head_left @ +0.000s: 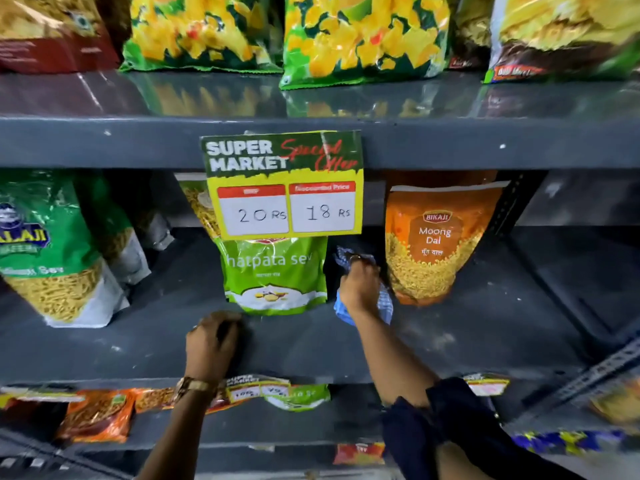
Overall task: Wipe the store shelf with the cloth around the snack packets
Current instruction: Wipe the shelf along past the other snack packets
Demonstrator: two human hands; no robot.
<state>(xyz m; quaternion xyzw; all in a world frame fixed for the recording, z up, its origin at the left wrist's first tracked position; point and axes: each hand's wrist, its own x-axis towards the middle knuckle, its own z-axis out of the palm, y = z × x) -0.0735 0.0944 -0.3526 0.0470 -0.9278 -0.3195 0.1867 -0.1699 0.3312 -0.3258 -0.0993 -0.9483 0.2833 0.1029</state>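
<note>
My right hand [360,289] is shut on a blue checked cloth [385,304] and presses it on the dark grey shelf [467,327], in the gap between a green sev packet [275,275] and an orange Moong Dal packet [431,244]. Both packets stand upright. My left hand [213,344] rests curled on the bare shelf near its front edge, in front of the green packet, holding nothing. Part of the cloth is hidden under my right hand.
A price sign [284,183] hangs from the shelf above, covering the green packet's top. A green Balaji packet [52,251] leans at the left. Yellow-green packets [363,39] line the upper shelf. More packets [97,415] lie on the shelf below.
</note>
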